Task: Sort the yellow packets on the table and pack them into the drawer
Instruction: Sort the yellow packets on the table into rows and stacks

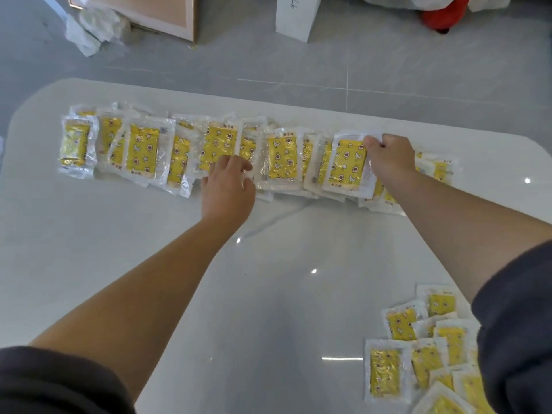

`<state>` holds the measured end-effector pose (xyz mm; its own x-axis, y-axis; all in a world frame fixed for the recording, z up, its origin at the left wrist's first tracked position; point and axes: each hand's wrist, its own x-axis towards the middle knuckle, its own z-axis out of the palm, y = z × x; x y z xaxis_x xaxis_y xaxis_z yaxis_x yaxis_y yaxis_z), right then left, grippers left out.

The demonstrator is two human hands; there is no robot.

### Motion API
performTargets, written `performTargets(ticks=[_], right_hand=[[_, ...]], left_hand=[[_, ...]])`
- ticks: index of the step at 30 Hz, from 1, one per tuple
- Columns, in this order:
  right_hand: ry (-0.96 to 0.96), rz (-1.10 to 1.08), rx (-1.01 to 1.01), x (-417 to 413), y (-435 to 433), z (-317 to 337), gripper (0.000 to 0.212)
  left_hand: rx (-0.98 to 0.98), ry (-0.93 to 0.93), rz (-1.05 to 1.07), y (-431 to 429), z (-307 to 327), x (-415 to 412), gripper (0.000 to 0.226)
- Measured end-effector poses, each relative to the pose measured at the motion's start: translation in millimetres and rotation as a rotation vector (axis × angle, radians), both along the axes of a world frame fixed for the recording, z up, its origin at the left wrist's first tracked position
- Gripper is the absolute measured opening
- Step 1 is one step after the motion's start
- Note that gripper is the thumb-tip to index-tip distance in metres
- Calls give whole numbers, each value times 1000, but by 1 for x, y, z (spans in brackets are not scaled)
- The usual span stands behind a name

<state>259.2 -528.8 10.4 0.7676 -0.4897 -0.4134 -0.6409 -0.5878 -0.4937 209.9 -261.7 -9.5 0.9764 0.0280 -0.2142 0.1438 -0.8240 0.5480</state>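
Right hand [391,158] pinches the upper right corner of one yellow packet [348,162], right of centre. Left hand [228,186], fingers loosely bent, touches the overlapping row of packets [143,150] across the upper white table [179,264]. Row count indeterminate through overlap; lower-right pile [418,354] shows about nine
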Motion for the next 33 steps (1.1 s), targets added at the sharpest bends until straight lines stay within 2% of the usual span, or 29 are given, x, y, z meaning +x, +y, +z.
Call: performTargets(ticks=[2, 5, 6, 11, 15, 20, 23, 27, 30, 33], right_hand=[[6, 39, -45, -10, -9, -1, 25], [-30, 17, -58, -33, -14, 4, 43], [-65, 24, -56, -44, -16, 6, 43], [-133, 142, 18, -133, -46, 14, 31], [-29, 295, 4, -220, -97, 10, 29], [166, 446, -87, -305, -160, -4, 34], [249, 371, -105, -337, -187, -10, 42], [322, 155, -43, -361, -205, -23, 61], [291, 33, 31, -362, -203, -32, 69], [275, -24, 65, -357, -199, -36, 64]], left_hand=[[-34, -25, -34, -8, 4, -13, 22], [-59, -30, -54, -27, 14, -36, 20], [-64, -24, -63, -35, 18, -46, 20], [-114, 67, -97, -82, 27, -112, 17], [-147, 187, -72, -127, 22, -181, 15], [-48, 435, 1, -184, 4, -259, 24], [37, 576, 87, -216, -4, -293, 51], [193, 613, 196, -255, -11, -321, 79], [315, 608, 233, -276, -19, -331, 82], [326, 629, 308, -286, -26, -333, 77]])
